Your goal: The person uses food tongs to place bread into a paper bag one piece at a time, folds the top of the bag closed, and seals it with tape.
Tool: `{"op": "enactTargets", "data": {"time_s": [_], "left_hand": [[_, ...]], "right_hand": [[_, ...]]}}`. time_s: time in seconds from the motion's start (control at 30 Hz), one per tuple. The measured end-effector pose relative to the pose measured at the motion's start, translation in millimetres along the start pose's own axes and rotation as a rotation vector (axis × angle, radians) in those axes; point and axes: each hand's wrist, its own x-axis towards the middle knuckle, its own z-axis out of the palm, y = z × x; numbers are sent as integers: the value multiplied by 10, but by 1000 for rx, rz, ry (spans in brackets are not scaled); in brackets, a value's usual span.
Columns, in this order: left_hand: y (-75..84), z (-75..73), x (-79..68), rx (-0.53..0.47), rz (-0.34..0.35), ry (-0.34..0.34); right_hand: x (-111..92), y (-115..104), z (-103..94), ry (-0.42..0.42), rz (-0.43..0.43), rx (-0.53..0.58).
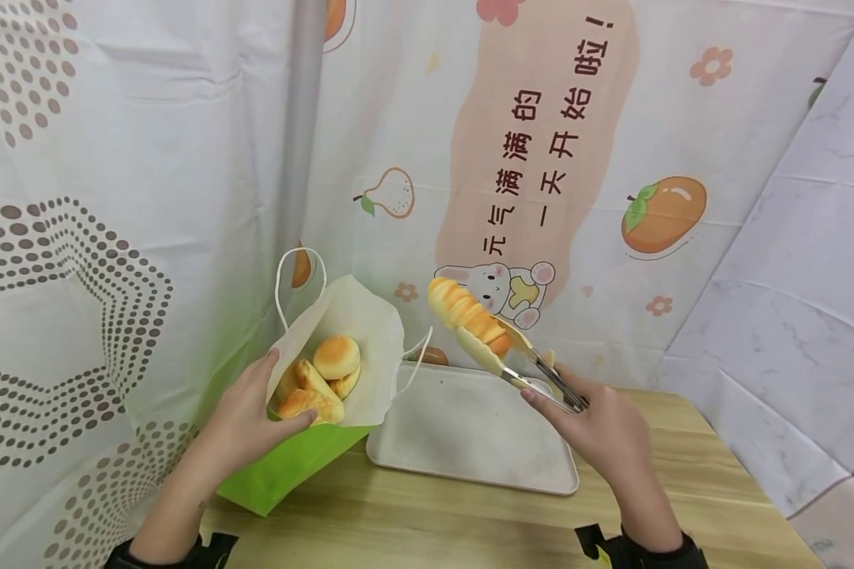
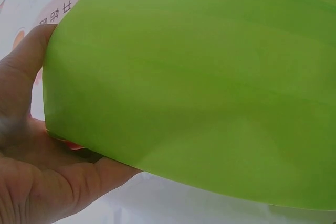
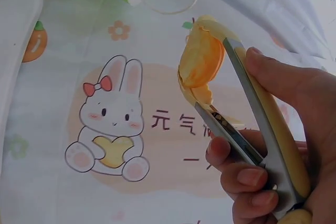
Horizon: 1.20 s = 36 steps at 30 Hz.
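Observation:
On the left stands a green paper bag (image 1: 302,466) with a white inside and white string handles, its mouth open toward me. My left hand (image 1: 238,423) grips the near left side of the rim, thumb over the edge. Several bread rolls (image 1: 336,357) lie inside. My right hand (image 1: 608,431) holds metal tongs (image 1: 481,352) with cream-coloured tips. Between those tips is a long, ridged golden bread (image 1: 462,307), raised above the tray and to the right of the bag's mouth. The right wrist view shows the thumb and fingers around the tong arms (image 3: 257,108).
A pale rectangular tray (image 1: 470,431) lies on the wooden table (image 1: 719,474), beside the bag and below the tongs. Behind it hangs a printed white curtain (image 1: 398,103) with fruit, a rabbit and lettering. Another dotted curtain (image 1: 185,158) hangs close along the left.

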Motion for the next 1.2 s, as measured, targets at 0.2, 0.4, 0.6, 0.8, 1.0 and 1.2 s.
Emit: {"op": "enactTargets", "data": {"time_s": [0.2, 0.4, 0.6, 0.8, 1.0, 1.2], "left_hand": [[-8, -11, 1, -2, 4, 0], [-31, -17, -6, 6, 8, -12], [-42, -31, 14, -9, 10, -15], [-38, -44, 28, -19, 12, -17], [-21, -50, 25, -9, 0, -23], [-1, -24, 29, 6, 2, -20]], "right_hand": [[54, -196, -42, 13, -44, -15], [125, -417, -39, 24, -119, -8], [181, -652, 49, 38, -229, 6], [212, -856, 221, 8, -318, 12], [178, -1027, 422, -8, -347, -18], [151, -1179, 666, 24, -414, -70]]}}
